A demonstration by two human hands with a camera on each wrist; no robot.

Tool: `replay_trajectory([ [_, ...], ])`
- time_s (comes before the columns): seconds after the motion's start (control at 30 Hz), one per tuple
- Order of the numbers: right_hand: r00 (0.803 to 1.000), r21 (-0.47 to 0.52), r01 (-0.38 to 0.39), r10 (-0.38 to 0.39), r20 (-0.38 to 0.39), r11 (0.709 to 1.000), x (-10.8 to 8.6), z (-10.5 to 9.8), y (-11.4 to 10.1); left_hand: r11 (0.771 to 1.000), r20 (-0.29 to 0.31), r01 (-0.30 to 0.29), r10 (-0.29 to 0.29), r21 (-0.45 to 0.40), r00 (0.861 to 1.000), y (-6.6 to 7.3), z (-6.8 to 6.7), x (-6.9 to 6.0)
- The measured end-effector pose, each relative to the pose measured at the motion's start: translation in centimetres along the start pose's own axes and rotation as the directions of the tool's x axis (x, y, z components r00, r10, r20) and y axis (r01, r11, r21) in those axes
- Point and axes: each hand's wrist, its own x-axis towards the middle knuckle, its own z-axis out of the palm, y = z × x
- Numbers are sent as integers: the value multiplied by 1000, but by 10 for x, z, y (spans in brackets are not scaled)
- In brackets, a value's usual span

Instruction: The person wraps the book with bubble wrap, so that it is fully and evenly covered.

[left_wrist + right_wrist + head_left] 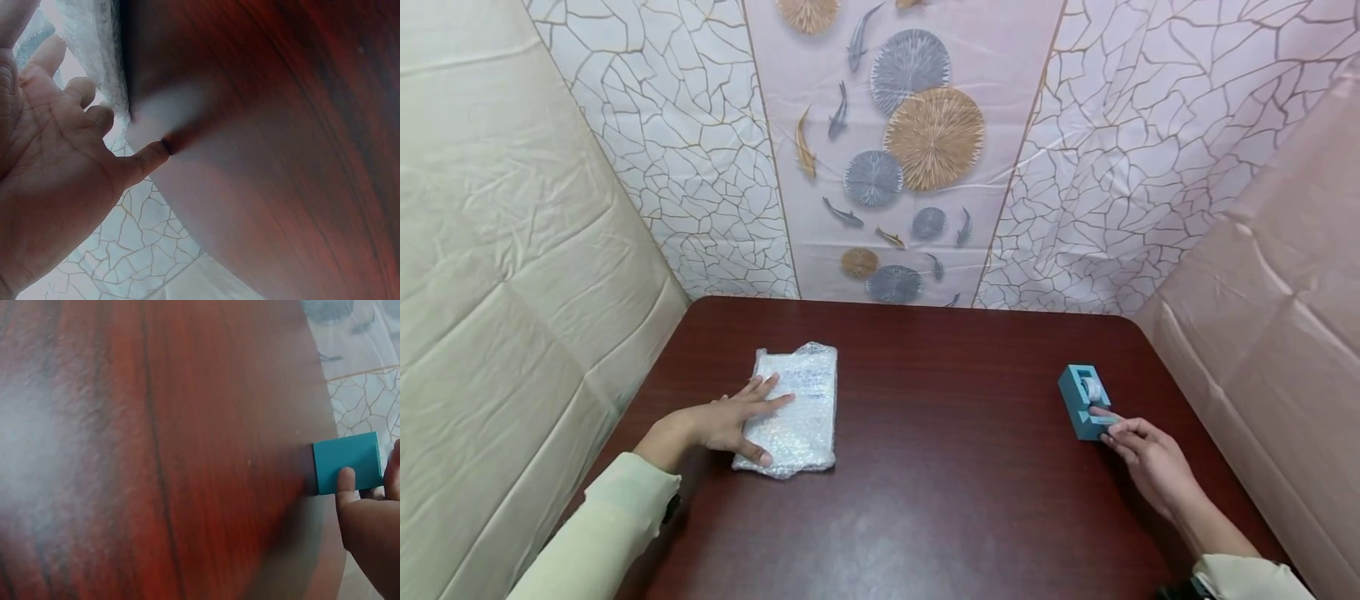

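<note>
A flat package in bubble wrap [801, 417] lies on the left half of the table. My left hand [730, 425] rests on its left part with fingers spread and fairly straight. The left wrist view shows the palm of that left hand [59, 144] beside the edge of the bubble wrap [103, 56]. On the right, a teal tape dispenser [1078, 412] stands on the table with a roll of clear tape [1092, 389] in it. My right hand [1153, 462] grips its near end, and the thumb lies on the teal end face [334, 453]. Whether the fingers hold any tape is hidden.
The dark red-brown table [925, 467] has rounded far corners. Behind it hangs a patterned cloth [880, 250]. Pale padded-looking sheets flank it at the left [512, 292] and right [1277, 292].
</note>
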Motion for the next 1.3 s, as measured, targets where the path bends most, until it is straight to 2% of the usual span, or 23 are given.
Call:
replay_trajectory([
  [0.13,999,48,17,-19,28,999,-2,-2,5,1000,4,1,-1,-21,1000,-1,3,-1],
  [0.3,992,106,72,-82,97,992,-4,-7,10,1000,4,-3,3,-23,1000,-2,7,-1],
  [0.6,974,182,139,-168,150,973,-5,-9,17,1000,0,-12,12,-15,1000,-2,4,-1],
  [0.7,978,164,148,-169,123,975,-5,-8,19,1000,-1,-14,14,-13,1000,-1,3,-1],
  [0.9,994,70,105,-103,-20,992,-2,-4,20,1000,3,-15,15,-15,1000,-1,3,0],
  [1.3,985,-48,96,-101,-136,994,-3,4,27,1000,2,-11,11,0,1000,-2,2,1],
])
